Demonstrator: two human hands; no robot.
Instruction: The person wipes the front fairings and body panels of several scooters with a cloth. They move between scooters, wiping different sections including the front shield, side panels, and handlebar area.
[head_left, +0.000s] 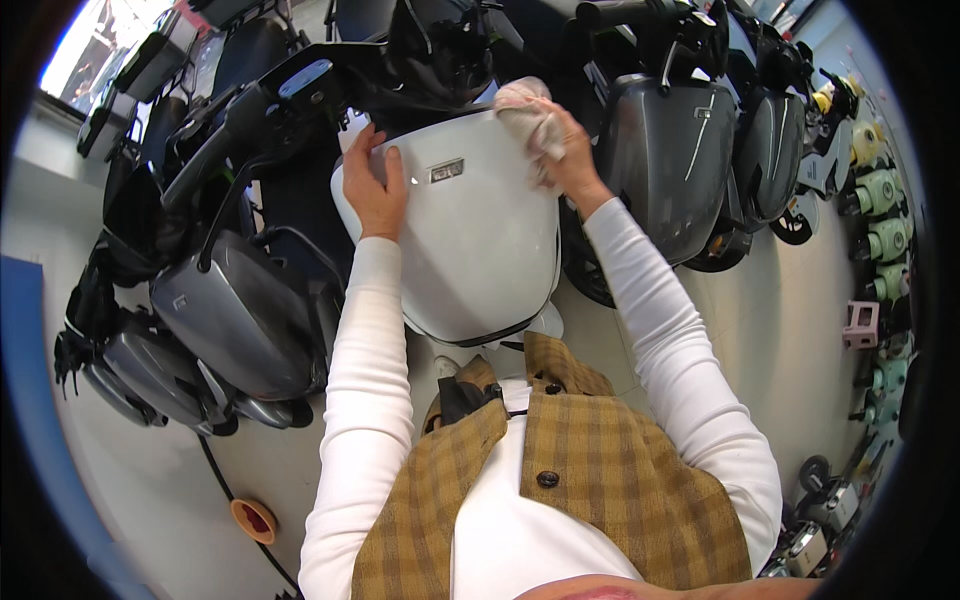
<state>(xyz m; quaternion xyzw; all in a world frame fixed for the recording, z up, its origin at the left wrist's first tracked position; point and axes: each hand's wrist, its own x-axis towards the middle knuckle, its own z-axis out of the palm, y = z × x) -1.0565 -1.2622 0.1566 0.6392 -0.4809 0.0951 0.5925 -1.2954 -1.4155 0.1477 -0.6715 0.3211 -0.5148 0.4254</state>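
Before me stands a scooter with a glossy white front panel (480, 247); a small rectangular badge (446, 171) sits on its upper part. My left hand (377, 187) rests against the panel's upper left edge, thumb apart from the fingers, holding nothing. In my right hand (576, 154) is a bunched pale cloth (525, 116), at the panel's upper right corner. Part of the panel's right edge is hidden behind the cloth and hand. Just above the panel is the scooter's black handlebar cover (439, 60).
Grey scooters stand close on the left (240, 322) and right (667, 157). A black handlebar grip (202, 165) and a brake lever reach in at left. On the floor (622, 352) lie a black cable (217, 469) and a small orange bowl (253, 521). Small pastel machines (885, 240) line the right wall.
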